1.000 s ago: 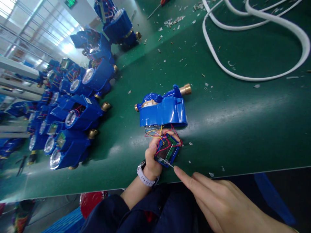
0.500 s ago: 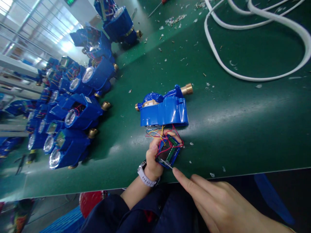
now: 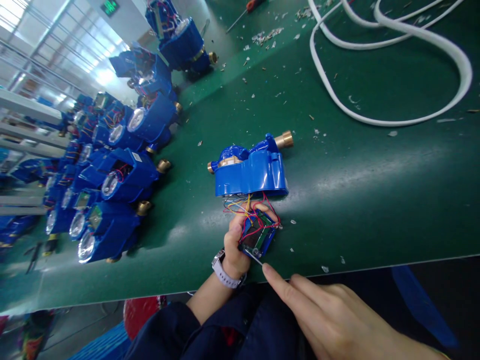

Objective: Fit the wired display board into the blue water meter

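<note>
My left hand (image 3: 235, 245), with a watch on its wrist, is closed around a small blue-framed circuit board (image 3: 258, 232). Red, yellow and blue wires (image 3: 240, 205) run from the board to a blue water meter (image 3: 251, 175) with brass threaded ends, lying just beyond. In my right hand (image 3: 326, 310) is a thin-shafted screwdriver (image 3: 257, 259), its index finger stretched along the shaft. The tip meets the near edge of the board; the handle is hidden in the palm.
Rows of similar blue meters (image 3: 120, 175) crowd the left side. A white cable (image 3: 367, 120) loops at the upper right. Another screwdriver with a red handle (image 3: 252, 6) lies at the back near small screws and scraps (image 3: 267, 37). The green table's front edge (image 3: 360, 267) runs close by.
The screwdriver tip has shifted slightly toward the board's near edge, with the right hand drawn back a little. My left hand still holds the board. The view has tilted slightly.
</note>
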`<state>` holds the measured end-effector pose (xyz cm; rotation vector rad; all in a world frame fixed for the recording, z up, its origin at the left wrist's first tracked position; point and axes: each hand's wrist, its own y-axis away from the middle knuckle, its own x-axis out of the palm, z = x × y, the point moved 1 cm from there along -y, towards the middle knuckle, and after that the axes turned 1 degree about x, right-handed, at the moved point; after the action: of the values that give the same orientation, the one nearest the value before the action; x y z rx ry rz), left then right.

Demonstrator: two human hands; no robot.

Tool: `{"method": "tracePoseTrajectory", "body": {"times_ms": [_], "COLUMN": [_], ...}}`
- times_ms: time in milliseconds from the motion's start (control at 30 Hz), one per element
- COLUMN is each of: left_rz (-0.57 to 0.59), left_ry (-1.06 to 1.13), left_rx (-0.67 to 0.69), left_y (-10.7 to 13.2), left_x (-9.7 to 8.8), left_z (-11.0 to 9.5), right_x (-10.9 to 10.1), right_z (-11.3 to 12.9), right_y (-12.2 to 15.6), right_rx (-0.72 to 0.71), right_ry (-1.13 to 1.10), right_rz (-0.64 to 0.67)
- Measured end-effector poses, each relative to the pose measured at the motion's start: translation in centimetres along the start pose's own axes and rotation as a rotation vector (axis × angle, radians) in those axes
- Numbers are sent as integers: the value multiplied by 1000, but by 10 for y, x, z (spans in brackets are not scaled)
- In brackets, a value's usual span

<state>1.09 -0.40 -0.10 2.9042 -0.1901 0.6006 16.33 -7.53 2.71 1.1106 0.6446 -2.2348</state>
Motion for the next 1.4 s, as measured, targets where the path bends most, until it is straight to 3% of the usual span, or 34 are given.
{"method": "tracePoseTrajectory", "body": {"times_ms": [300, 467, 633, 767, 900, 1000, 1133, 1300, 1400], "left_rz": [-29, 20, -19, -75, -107, -88, -60, -46, -50], "left_ry": [47, -14, -39, -74, -94, -52, -35, -150, -199], "left_rx": [-34, 17, 76, 127, 181, 222, 228, 253, 230], "left_y": [-4, -5, -2, 0, 0, -1, -1, 0, 1], "left_x": [-2, -3, -5, -1, 3, 2, 0, -2, -2], "left_z": [0, 1, 8, 7, 3, 4, 8, 9, 8], "right_x": [-13, -26, -18, -3, 13, 19, 15, 7, 6], "right_z": [-1, -9, -17, -11, 3, 10, 11, 3, -3], "right_y": [6, -1, -24, -34, -28, -23, -25, -40, -50], "right_rx": [61, 317, 506, 463, 356, 322, 363, 586, 695], "right_ry": [-204, -516, -699, -600, -355, -309, -542, -998, -1111], "right_rz": [28, -66, -76, -112, -32, -11, -79, -127, -142]}}
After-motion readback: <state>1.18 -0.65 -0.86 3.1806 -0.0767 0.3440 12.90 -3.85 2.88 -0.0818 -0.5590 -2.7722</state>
